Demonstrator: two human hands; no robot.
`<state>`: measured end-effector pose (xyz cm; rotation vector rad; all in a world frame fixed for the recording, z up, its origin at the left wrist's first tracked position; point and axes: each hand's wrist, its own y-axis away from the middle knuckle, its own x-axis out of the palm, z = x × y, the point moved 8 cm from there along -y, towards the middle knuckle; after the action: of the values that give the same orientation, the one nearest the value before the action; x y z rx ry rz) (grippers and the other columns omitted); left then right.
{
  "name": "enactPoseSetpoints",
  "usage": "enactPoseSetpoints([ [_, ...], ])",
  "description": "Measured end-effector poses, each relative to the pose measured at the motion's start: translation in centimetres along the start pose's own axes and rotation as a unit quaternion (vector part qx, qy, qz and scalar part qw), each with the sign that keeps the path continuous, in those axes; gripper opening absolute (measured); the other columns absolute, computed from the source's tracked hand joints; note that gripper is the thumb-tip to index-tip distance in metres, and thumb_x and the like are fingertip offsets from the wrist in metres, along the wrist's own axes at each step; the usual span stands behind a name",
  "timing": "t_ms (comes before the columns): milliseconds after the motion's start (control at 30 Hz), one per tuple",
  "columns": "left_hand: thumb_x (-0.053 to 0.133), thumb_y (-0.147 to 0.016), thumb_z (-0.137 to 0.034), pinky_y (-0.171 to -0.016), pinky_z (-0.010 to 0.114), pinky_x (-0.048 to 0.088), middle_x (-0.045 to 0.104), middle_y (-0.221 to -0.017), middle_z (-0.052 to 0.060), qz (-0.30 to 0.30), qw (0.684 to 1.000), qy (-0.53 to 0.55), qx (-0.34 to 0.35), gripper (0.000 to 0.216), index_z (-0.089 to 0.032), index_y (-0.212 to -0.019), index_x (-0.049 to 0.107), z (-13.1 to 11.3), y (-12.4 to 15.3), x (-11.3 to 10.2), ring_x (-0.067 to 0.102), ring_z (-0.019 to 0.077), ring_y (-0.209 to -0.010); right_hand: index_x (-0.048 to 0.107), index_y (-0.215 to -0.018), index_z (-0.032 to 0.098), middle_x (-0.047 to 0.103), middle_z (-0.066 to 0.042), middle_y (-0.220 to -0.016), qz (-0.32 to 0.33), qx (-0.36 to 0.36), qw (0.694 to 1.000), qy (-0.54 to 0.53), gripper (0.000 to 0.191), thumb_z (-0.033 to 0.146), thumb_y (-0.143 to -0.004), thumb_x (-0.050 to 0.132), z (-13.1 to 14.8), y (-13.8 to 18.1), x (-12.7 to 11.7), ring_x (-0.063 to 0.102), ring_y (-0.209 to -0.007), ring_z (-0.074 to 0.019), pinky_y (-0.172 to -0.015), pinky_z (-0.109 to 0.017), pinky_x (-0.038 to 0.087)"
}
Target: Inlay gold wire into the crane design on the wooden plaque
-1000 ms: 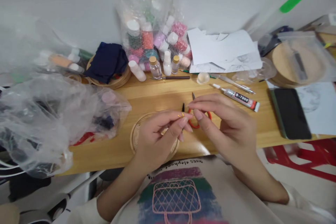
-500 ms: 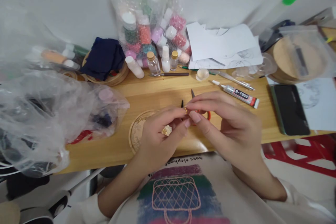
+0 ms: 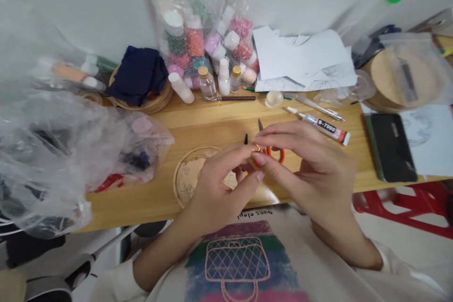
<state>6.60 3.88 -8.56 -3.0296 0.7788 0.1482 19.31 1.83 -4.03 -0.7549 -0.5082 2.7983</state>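
Observation:
A thin, bent piece of gold wire sits at the fingertips of both hands above the table. My right hand pinches it between thumb and fingers. My left hand has its index fingertip against the wire, its other fingers curled and its thumb just below; part of its grip is hidden. Under and behind my left hand lies a round wooden disc with engraved lines and some gold detail. Orange-handled scissors lie behind my fingers, mostly covered, their dark tips pointing away.
A B-7000 glue tube, a mechanical pencil and a small round cup lie beyond my hands. Small bottles stand before bagged bead jars. Plastic bags crowd the left; a phone lies right.
Both hands stay together at the fingertips. My left hand has shifted slightly right, and more of the gold wire and of the wooden disc shows.

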Motion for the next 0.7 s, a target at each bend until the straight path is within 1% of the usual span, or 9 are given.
enactPoseSetpoints([
  [167, 0.063, -0.091, -0.019, -0.063, 0.028, 0.047, 0.07, -0.085, 0.0, 0.013, 1.0, -0.014, 0.014, 0.015, -0.028, -0.099, 0.071, -0.5, 0.0, 0.2, 0.058, 0.0141, -0.071, 0.076, -0.096, 0.027, 0.075, -0.003, -0.097, -0.003, -0.017, 0.999, -0.028, 0.018, 0.014, -0.085, 0.07, -0.3, -0.1, -0.2, 0.071, -0.088, -0.0186, -0.08, -0.036, 0.06],
  [300, 0.062, -0.092, -0.023, -0.064, 0.029, 0.046, 0.066, -0.077, 0.0, 0.018, 0.999, -0.027, 0.018, 0.012, -0.027, -0.099, 0.071, -0.6, 0.1, 0.2, 0.055, 0.0147, -0.068, 0.076, -0.096, 0.028, 0.075, -0.002, -0.093, 0.011, -0.02, 0.998, -0.054, 0.018, 0.015, -0.085, 0.071, -0.8, -0.1, -0.1, 0.07, -0.089, -0.0187, -0.079, -0.035, 0.06],
  [467, 0.064, -0.09, -0.021, -0.063, 0.028, 0.044, 0.063, -0.072, -0.002, 0.01, 0.999, -0.023, 0.028, 0.012, -0.028, -0.097, 0.071, -0.9, 0.0, 0.0, 0.055, 0.0137, -0.067, 0.076, -0.095, 0.026, 0.075, -0.001, -0.088, 0.022, -0.02, 0.995, -0.091, 0.017, 0.014, -0.083, 0.073, -1.1, -0.2, -0.1, 0.07, -0.086, -0.0163, -0.077, -0.032, 0.059],
  [533, 0.062, -0.09, -0.021, -0.063, 0.028, 0.044, 0.062, -0.071, -0.001, 0.021, 0.999, -0.022, 0.026, 0.011, -0.026, -0.092, 0.071, -1.0, -0.1, 0.2, 0.055, 0.0143, -0.067, 0.076, -0.094, 0.026, 0.074, -0.001, -0.087, 0.023, -0.021, 0.994, -0.101, 0.017, 0.014, -0.083, 0.073, -1.2, -0.2, -0.1, 0.07, -0.084, -0.0159, -0.076, -0.032, 0.059],
  [567, 0.059, -0.092, -0.021, -0.064, 0.029, 0.044, 0.062, -0.071, 0.0, 0.029, 0.999, -0.02, 0.024, 0.012, -0.025, -0.09, 0.07, -1.1, -0.1, 0.3, 0.055, 0.0148, -0.067, 0.076, -0.094, 0.026, 0.074, -0.001, -0.086, 0.024, -0.02, 0.994, -0.106, 0.016, 0.014, -0.083, 0.073, -1.2, -0.2, -0.1, 0.07, -0.083, -0.016, -0.075, -0.032, 0.059],
  [633, 0.052, -0.095, -0.023, -0.066, 0.03, 0.044, 0.063, -0.071, 0.001, 0.043, 0.999, -0.018, 0.019, 0.021, -0.023, -0.082, 0.068, -1.2, -0.2, 0.4, 0.056, 0.0158, -0.068, 0.076, -0.092, 0.026, 0.074, -0.001, -0.085, 0.03, -0.014, 0.993, -0.115, 0.015, 0.015, -0.083, 0.074, -1.4, -0.2, 0.0, 0.07, -0.082, -0.0162, -0.074, -0.033, 0.059],
  [700, 0.045, -0.099, -0.026, -0.069, 0.031, 0.045, 0.063, -0.072, 0.002, 0.039, 0.999, -0.019, 0.018, 0.031, -0.023, -0.077, 0.066, -1.1, -0.2, 0.3, 0.057, 0.0161, -0.069, 0.076, -0.092, 0.026, 0.074, -0.001, -0.085, 0.037, -0.008, 0.992, -0.123, 0.014, 0.016, -0.083, 0.074, -1.5, -0.2, 0.1, 0.07, -0.082, -0.0163, -0.074, -0.033, 0.059],
])
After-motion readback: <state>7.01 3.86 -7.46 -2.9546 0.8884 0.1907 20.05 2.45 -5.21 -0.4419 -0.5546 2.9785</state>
